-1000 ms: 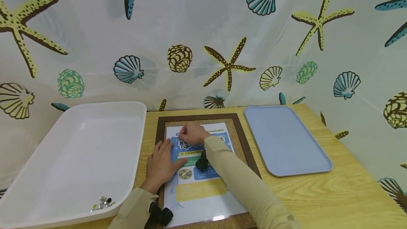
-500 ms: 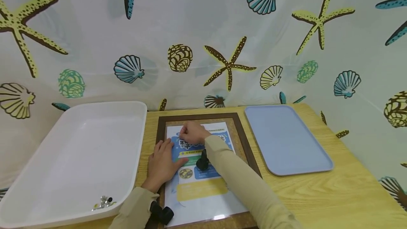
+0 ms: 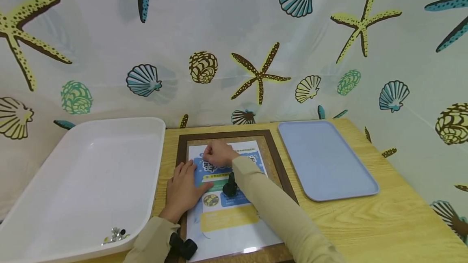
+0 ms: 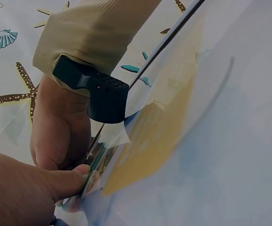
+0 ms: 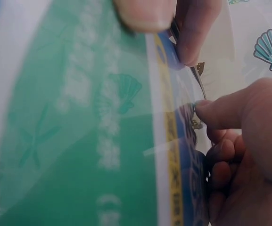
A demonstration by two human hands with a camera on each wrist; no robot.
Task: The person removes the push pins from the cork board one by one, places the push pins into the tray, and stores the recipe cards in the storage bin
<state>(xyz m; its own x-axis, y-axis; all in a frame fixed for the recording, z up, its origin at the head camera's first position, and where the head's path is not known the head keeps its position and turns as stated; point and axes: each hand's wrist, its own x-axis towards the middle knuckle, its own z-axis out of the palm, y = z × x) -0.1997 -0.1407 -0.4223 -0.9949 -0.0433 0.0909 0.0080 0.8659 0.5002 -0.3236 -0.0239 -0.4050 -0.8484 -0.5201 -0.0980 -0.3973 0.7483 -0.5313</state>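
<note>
A printed poster [image 3: 228,219] with blue, green and yellow blocks lies on a brown-framed cork board [image 3: 270,149]. My left hand [image 3: 183,190] rests on its left side, fingers spread across the board's frame and the sheet, thumb reaching inward. At the poster's upper left, my right hand [image 3: 219,153] has its fingers curled. In the right wrist view, the right thumb [image 5: 220,110] meets the fingertips over something small, mostly hidden at the sheet's surface. The left wrist view has the left thumb [image 4: 70,181] close to the right hand [image 4: 62,127].
A deep white tray [image 3: 91,165] stands at the left, with several small clear, black and yellow pin-like pieces [image 3: 116,235] near its front right corner. A shallow blue tray [image 3: 327,161] lies to the right of the board. Behind the wooden table [image 3: 398,214] hangs a shell-patterned cloth [image 3: 219,11].
The head view has shifted slightly. Both hands keep nearly the same place and pose on the poster.
</note>
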